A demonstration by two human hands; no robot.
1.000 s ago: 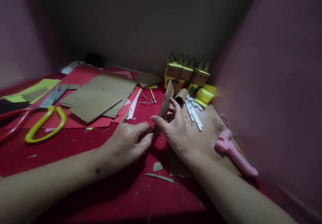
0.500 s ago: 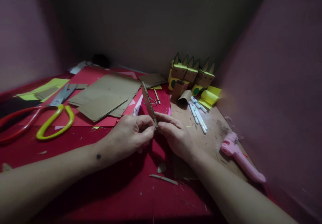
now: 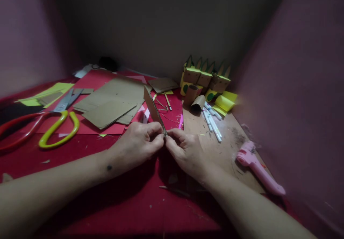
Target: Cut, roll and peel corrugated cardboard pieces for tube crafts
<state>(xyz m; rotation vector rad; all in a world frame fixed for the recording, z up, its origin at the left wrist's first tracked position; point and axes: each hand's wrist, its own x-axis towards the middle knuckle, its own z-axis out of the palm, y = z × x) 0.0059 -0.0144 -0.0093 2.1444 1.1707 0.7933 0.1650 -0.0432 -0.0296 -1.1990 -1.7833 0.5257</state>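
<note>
Left hand: the left hand (image 3: 138,144) is at the centre of the view, fingers curled almost closed, thumb and forefinger pinching the near end of the cardboard strip (image 3: 153,109).
Right hand: the right hand (image 3: 185,151) is just beside the left one, at 3 o'clock from it; its fingertips touch the left hand's fingertips and they pinch the same near end of the strip, the other fingers half bent.
Cardboard strip: a narrow brown piece, seen nearly edge-on, held above the red paper surface (image 3: 129,203); from the pinch point it rises tilted toward 11 o'clock.
Cardboard sheets: flat brown cardboard sheets (image 3: 113,103) lie in a pile at 10 o'clock from the hands, on red paper.
Scissors: large scissors (image 3: 51,124) with one yellow and one red handle lie far at 9 o'clock, blades pointing to 1 o'clock.
Pencil: a pencil (image 3: 168,102) lies at 12 o'clock, just behind the strip.
Cardboard roll: a small rolled cardboard tube (image 3: 198,103) lies at 1 o'clock.
Markers: some white markers (image 3: 212,120) lie together at 2 o'clock, on a brown board (image 3: 228,149).
Paper figures: small brown and yellow paper figures (image 3: 205,77) with pointed green tops stand in a group against the wall at 1 o'clock.
Pink tool: a pink tool (image 3: 258,169) lies at 3 o'clock near the right wall; I cannot tell exactly what it is.
Scraps: small cardboard scraps (image 3: 172,188) lie in shadow at 6 o'clock from the hands.
</note>
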